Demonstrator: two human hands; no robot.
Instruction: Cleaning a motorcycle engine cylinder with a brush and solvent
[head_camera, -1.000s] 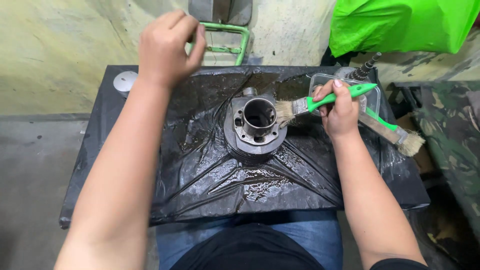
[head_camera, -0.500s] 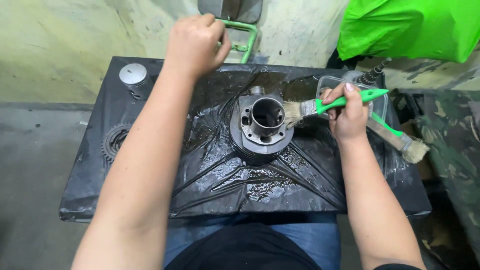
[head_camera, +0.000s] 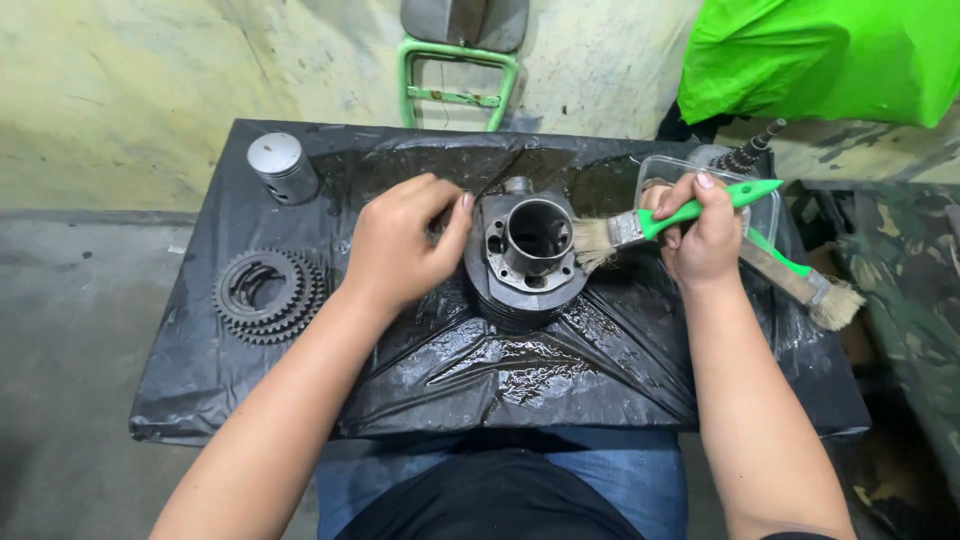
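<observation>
A dark metal engine cylinder (head_camera: 530, 262) stands bore-up in the middle of a table covered with wet black plastic sheet (head_camera: 520, 370). My left hand (head_camera: 400, 245) rests against the cylinder's left side, fingers curled. My right hand (head_camera: 700, 235) grips a green-handled paintbrush (head_camera: 650, 225) whose bristles touch the cylinder's right flange. My thumb lies on top of the handle.
A silver piston (head_camera: 283, 166) stands at the back left. A stack of toothed clutch plates (head_camera: 268, 295) lies at the left. A clear plastic tub (head_camera: 745, 200) and a second green-handled brush (head_camera: 805, 285) lie at the right. A green metal frame (head_camera: 455, 80) stands behind the table.
My left hand came back from the far edge of the table to the cylinder's left side. The brush stayed against the cylinder. The view shifted, so the piston and clutch plates show.
</observation>
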